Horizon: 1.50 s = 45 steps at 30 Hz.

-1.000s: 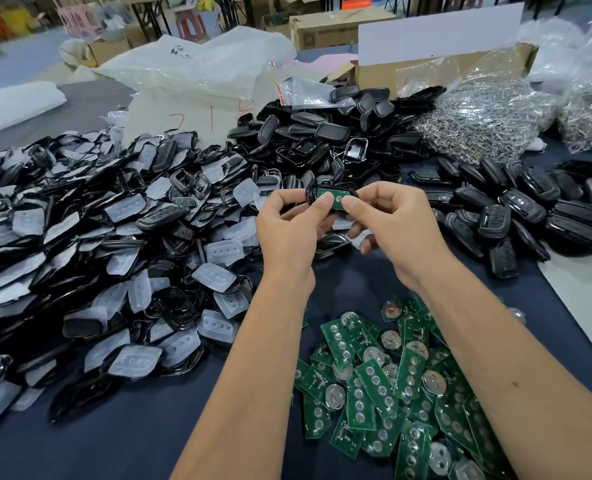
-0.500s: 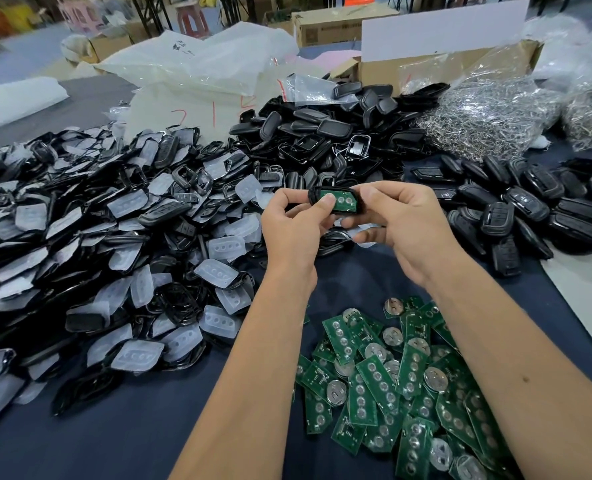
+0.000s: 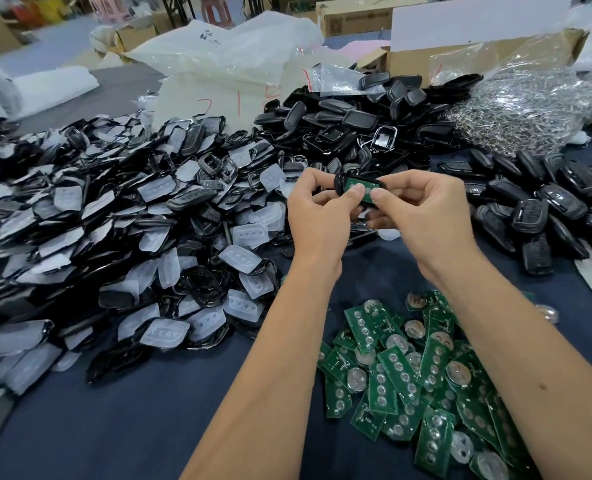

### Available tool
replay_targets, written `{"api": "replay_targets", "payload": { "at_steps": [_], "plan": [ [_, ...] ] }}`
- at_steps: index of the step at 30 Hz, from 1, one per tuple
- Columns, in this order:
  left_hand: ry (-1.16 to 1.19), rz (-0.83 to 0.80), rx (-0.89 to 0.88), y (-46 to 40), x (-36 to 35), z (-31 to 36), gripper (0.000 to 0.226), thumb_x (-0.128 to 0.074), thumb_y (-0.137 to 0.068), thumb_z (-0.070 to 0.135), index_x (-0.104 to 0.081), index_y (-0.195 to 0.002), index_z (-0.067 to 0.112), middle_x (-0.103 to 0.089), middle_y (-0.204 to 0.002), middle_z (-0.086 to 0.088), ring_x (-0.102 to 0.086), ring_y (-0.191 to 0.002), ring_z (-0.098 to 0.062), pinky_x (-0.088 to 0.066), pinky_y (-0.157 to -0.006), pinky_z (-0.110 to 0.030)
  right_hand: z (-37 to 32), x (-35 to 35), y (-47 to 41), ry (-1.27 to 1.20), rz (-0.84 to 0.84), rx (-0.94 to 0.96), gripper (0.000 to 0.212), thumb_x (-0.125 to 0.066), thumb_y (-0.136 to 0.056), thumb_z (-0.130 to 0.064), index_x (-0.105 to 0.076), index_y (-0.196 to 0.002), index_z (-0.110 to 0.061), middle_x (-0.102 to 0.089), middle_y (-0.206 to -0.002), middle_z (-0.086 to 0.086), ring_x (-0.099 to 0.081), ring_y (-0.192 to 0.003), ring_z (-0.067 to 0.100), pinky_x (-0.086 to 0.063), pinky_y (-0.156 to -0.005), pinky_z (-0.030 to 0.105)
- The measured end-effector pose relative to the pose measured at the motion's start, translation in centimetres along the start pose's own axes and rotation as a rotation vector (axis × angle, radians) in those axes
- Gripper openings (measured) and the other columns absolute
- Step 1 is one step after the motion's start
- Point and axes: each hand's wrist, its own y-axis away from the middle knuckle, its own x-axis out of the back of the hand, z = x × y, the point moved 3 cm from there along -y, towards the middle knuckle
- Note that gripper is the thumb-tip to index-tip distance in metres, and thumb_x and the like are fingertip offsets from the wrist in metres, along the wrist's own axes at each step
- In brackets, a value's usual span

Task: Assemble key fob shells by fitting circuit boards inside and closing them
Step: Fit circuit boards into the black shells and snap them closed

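Dark blue table (image 3: 80, 427), black shell (image 3: 340, 181) with green board (image 3: 357, 185) inside, left hand (image 3: 317, 216) and right hand (image 3: 422, 213) fingers pinching it

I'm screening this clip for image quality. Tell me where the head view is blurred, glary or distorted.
Head view: soft, even light; the far background is blurred; wide-angle bending shows at the edges; bright glints on the bagged metal rings; both hands and the green board in the shell they pinch are slightly soft.
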Motion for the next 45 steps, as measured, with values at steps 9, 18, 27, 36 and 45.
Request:
{"api": "replay_targets", "payload": {
  "at_steps": [9, 18, 27, 36, 45],
  "plan": [
    [-0.011, -0.071, 0.023, -0.6, 1.0, 0.1, 0.026, -0.076, -0.089, 0.003, -0.054, -0.086, 0.016, -0.066, -0.07, -0.003, -0.064, -0.059, -0.016, -0.058, -0.07, -0.034, -0.3, -0.3, 0.0, -0.022, -0.06, -0.023, 0.009, -0.077, -0.091, 0.001, -0.071, -0.094, -0.006, -0.071, -0.066, 0.001, -0.07, -0.055, 0.019, -0.058, -0.055, 0.026],
    [-0.06, -0.055, -0.038, 0.1, 0.2, 0.0, 0.024, -0.074, -0.091, 0.004, -0.057, -0.101, 0.017, -0.068, -0.072, -0.005, -0.066, -0.064, -0.018, -0.061, -0.08, -0.051, -0.1, -0.1, 0.0, -0.005, -0.055, -0.032, 0.006, -0.075, -0.094, -0.005, -0.074, -0.091, -0.009, -0.075, -0.071, 0.005, -0.07, -0.057, 0.016, -0.058, -0.054, 0.025],
    [-0.075, -0.12, 0.002, -0.1, -0.3, -0.6, 0.02, -0.064, -0.099, 0.004, -0.053, -0.112, 0.015, -0.069, -0.091, -0.009, -0.062, -0.066, -0.012, -0.056, -0.072, -0.03, 0.1, -0.1, 0.0, 0.139, 0.005, 0.035, 0.009, -0.08, -0.09, -0.008, -0.073, -0.086, -0.011, -0.073, -0.066, 0.0, -0.07, -0.051, 0.017, -0.059, -0.05, 0.031],
    [0.147, -0.108, 0.166, -0.4, 0.2, -0.4, 0.018, -0.062, -0.099, 0.001, -0.054, -0.108, 0.014, -0.068, -0.102, -0.017, -0.076, -0.068, -0.025, -0.061, -0.065, -0.028, 0.0, 0.9, -0.4, -0.036, 0.044, -0.064, 0.021, -0.059, -0.105, -0.012, -0.073, -0.089, -0.012, -0.073, -0.075, 0.003, -0.067, -0.058, 0.018, -0.057, -0.052, 0.029],
    [0.118, -0.167, 0.18, -0.2, 0.2, -0.4, 0.041, -0.075, -0.087, -0.006, -0.057, -0.119, 0.013, -0.07, -0.112, -0.025, -0.078, -0.077, -0.027, -0.063, -0.072, -0.031, 0.0, 0.9, -0.3, 0.028, 0.028, -0.052, 0.018, -0.061, -0.103, -0.01, -0.073, -0.091, -0.012, -0.072, -0.073, 0.0, -0.066, -0.06, 0.016, -0.058, -0.053, 0.032]
  ]
}}
